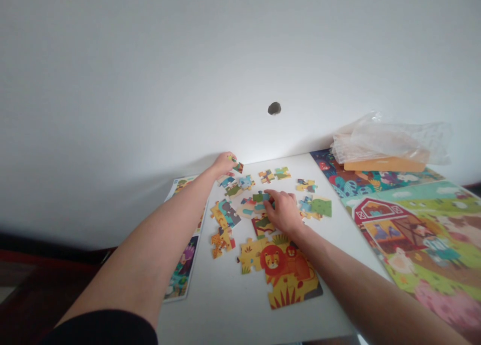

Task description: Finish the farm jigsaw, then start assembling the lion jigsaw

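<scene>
At the far edge of the white table, my left hand [224, 164] is closed on a puzzle piece [238, 167] tilted up near the wall. Closer in, my right hand [284, 210] has thumb and finger on a green and blue puzzle piece [260, 197]; its other fingers are partly hidden. Loose jigsaw pieces [227, 213] lie around both hands, some overlapping. Below my right hand is a joined section with a red-maned lion [272, 261], and a brown and green piece [264, 225] sits just above it.
On the right lie a farm picture [424, 244] and a dark forest picture [347, 184]. An orange box [387, 164] with a crumpled clear plastic bag [398, 138] rests on the latter. A printed sheet [184, 270] lies under my left arm. A white wall [188, 84] borders the table.
</scene>
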Demonstrator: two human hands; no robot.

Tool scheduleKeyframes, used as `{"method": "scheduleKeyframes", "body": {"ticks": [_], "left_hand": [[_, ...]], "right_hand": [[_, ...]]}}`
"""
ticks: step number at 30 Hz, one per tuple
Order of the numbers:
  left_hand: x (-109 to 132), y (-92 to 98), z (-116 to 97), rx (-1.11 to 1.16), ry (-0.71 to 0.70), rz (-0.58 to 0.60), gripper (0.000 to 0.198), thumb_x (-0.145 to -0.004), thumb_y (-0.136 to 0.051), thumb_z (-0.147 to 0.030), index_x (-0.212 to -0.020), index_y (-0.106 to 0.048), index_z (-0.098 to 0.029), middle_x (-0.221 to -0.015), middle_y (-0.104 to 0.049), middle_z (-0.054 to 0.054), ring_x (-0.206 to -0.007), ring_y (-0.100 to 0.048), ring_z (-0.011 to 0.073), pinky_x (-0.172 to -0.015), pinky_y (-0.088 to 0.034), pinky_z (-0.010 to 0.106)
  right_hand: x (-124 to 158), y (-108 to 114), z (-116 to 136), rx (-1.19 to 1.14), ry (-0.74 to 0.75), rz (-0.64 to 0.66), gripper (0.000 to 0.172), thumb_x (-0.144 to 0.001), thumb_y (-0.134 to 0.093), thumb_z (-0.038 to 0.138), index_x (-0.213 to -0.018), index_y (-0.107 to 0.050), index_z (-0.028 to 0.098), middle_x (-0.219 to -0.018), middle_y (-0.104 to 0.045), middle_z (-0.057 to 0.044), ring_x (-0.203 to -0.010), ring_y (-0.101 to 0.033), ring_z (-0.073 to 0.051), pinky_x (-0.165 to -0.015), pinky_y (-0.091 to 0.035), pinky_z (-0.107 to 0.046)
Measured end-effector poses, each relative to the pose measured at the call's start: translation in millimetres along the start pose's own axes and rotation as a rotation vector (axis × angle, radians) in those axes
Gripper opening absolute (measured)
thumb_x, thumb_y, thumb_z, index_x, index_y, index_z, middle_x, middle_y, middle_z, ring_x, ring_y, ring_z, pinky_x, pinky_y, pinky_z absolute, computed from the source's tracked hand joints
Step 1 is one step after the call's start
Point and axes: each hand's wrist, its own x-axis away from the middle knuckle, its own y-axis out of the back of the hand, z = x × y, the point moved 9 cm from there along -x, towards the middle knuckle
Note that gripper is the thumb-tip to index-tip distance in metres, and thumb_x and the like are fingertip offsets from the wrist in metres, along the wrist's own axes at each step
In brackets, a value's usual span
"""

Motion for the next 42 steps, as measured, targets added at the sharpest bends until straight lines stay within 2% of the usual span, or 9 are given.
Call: {"method": "scheduleKeyframes", "body": {"ticks": [4, 7, 10, 15, 20, 27, 31, 37, 42], "left_hand": [[24.6, 46.7, -14.3, -0.010, -0.073, -0.172, 0.021, -0.075, -0.068, -0.019, -0.093, -0.057, -0.020, -0.075, -0.061, -0.001, -0.054, -0.052, 0.0078, -0.053, -0.049, 0.020], [70.8, 63.9, -28.6, -0.119, -0.197, -0.131, 0.019, -0.074, -0.069, -0.023, -0.092, -0.064, -0.021, -0.070, -0.062, -0.002, -0.051, -0.054, 0.0098, -0.050, -0.046, 0.021], [136.4, 48.6, -36.1, -0.253, -0.298, 0.078, 0.021, -0.076, -0.069, -0.027, -0.096, -0.071, -0.022, -0.073, -0.067, 0.001, -0.071, -0.067, 0.0180, -0.063, -0.053, 0.025], [217.3, 7.6, -32.8, -0.198, -0.364, 0.187, 0.029, -0.077, -0.065, -0.020, -0.104, -0.073, -0.024, -0.110, -0.072, 0.003, -0.110, -0.064, 0.0233, -0.098, -0.049, 0.032], [222.0, -18.6, -14.6, 0.038, -0.379, 0.105, 0.035, -0.079, -0.064, -0.022, -0.113, -0.070, -0.021, -0.118, -0.070, 0.005, -0.111, -0.064, 0.0224, -0.099, -0.049, 0.032], [229.1, -6.2, 23.2, 0.212, -0.166, -0.037, 0.044, -0.088, -0.058, -0.040, -0.125, -0.064, -0.018, -0.092, -0.073, 0.005, -0.057, -0.062, 0.0141, -0.054, -0.050, 0.026], [268.6, 21.5, 37.3, 0.079, -0.291, -0.308, 0.036, -0.089, -0.058, -0.039, -0.121, -0.065, -0.021, -0.115, -0.069, 0.007, -0.101, -0.066, 0.0224, -0.082, -0.054, 0.031], [312.9, -0.9, 65.5, -0.278, -0.402, -0.348, 0.067, -0.083, -0.068, -0.036, -0.144, -0.042, -0.025, -0.139, -0.053, 0.011, -0.130, -0.050, 0.0301, -0.110, -0.040, 0.049], [322.4, -5.3, 78.9, -0.231, -0.351, -0.281, 0.086, -0.076, -0.076, -0.042, -0.149, -0.032, -0.027, -0.147, -0.045, 0.012, -0.135, -0.044, 0.0304, -0.109, -0.041, 0.048]], "right_hand": [[-1.6, 10.5, -3.5, 0.079, -0.020, -0.085, 0.043, -0.089, -0.054, 0.030, -0.131, -0.059, 0.020, -0.114, -0.066, -0.012, -0.107, -0.056, -0.028, -0.091, -0.037, -0.040], [-1.1, 22.2, 0.7, 0.063, 0.003, -0.141, 0.040, -0.089, -0.054, 0.028, -0.127, -0.062, 0.020, -0.117, -0.065, -0.012, -0.108, -0.054, -0.028, -0.092, -0.037, -0.041], [4.6, 24.3, 20.0, -0.125, 0.109, -0.070, 0.029, -0.093, -0.052, 0.033, -0.112, -0.069, 0.020, -0.103, -0.069, -0.008, -0.099, -0.058, -0.022, -0.092, -0.038, -0.037], [26.1, 2.6, 53.4, -0.578, 0.197, 0.268, 0.037, -0.094, -0.052, 0.043, -0.117, -0.065, 0.017, -0.075, -0.066, 0.000, -0.062, -0.053, -0.011, -0.065, -0.042, -0.025], [31.6, -12.0, 43.7, -0.808, 0.065, 0.435, 0.048, -0.091, -0.057, 0.044, -0.129, -0.056, 0.014, -0.067, -0.061, 0.003, -0.054, -0.052, -0.010, -0.053, -0.041, -0.023], [41.6, -37.6, 29.9, -0.978, -0.127, 0.642, 0.033, -0.083, -0.066, 0.040, -0.105, -0.054, 0.019, -0.076, -0.065, 0.000, -0.054, -0.068, -0.017, -0.043, -0.051, -0.025], [50.7, -42.9, 34.4, -1.028, -0.217, 0.750, 0.036, -0.079, -0.072, 0.036, -0.101, -0.050, 0.019, -0.071, -0.066, 0.000, -0.061, -0.072, -0.022, -0.044, -0.054, -0.024], [56.2, -40.4, 39.8, -0.950, -0.214, 0.781, 0.036, -0.083, -0.068, 0.029, -0.112, -0.048, 0.020, -0.072, -0.069, -0.001, -0.060, -0.072, -0.020, -0.042, -0.052, -0.022], [50.9, -36.8, 36.3, -0.927, -0.170, 0.679, 0.047, -0.085, -0.064, 0.030, -0.127, -0.044, 0.021, -0.066, -0.065, 0.003, -0.056, -0.070, -0.019, -0.041, -0.050, -0.022]]}}
